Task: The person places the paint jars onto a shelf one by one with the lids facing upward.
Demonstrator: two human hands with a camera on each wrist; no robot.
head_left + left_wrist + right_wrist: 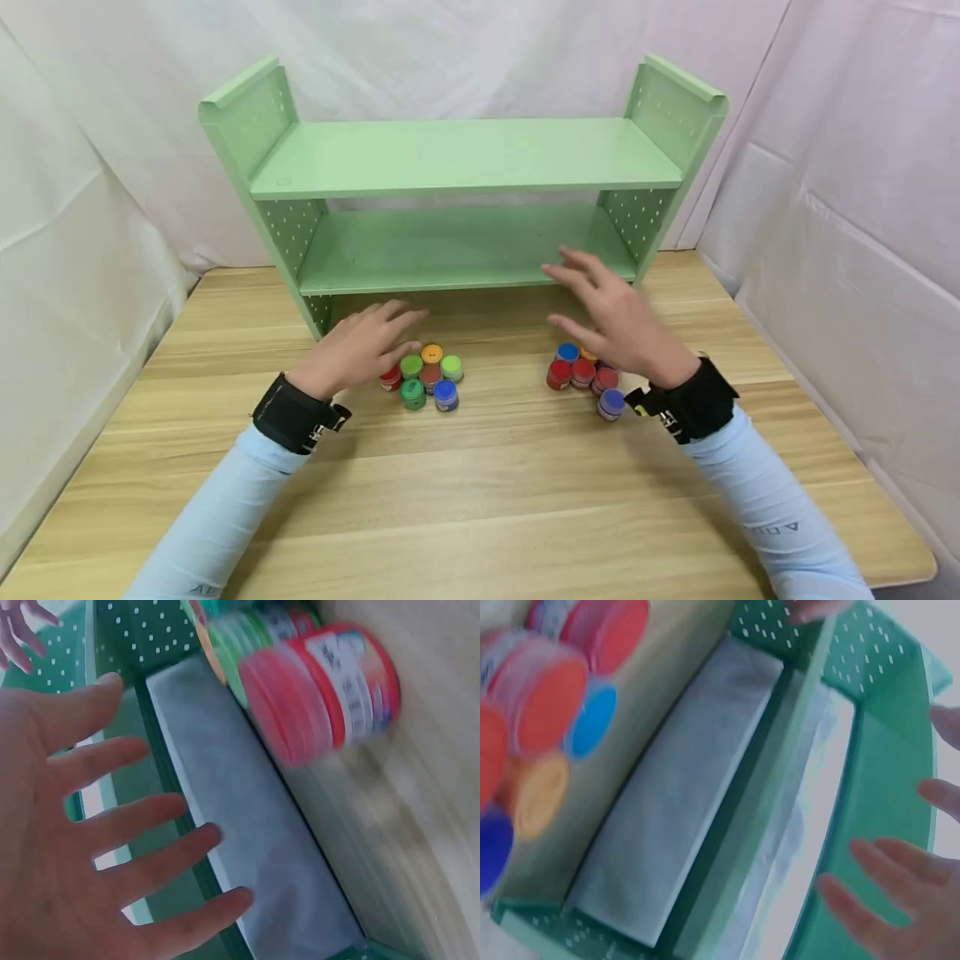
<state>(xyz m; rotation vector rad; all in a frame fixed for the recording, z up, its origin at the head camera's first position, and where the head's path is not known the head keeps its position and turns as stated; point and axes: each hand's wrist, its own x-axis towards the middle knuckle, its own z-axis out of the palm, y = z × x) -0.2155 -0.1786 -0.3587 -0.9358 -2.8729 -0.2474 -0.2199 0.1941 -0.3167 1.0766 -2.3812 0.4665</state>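
Observation:
My left hand is held above the table beside the left cluster of small lidded jars, fingers spread and holding nothing. Nearest to it is a red jar, partly covered by the hand; in the left wrist view this labelled red jar shows clear of the fingers. Around it stand green jars, an orange-lidded jar and a blue-lidded jar. Over the right cluster, my right hand reaches toward the shelf with loosely extended fingers, also without anything in them. Below it are red jars and a purple-lidded jar.
A light green two-tier shelf with perforated side panels stands at the back of the wooden table. Its lower board lies just beyond both hands. White cloth hangs behind and at the sides.

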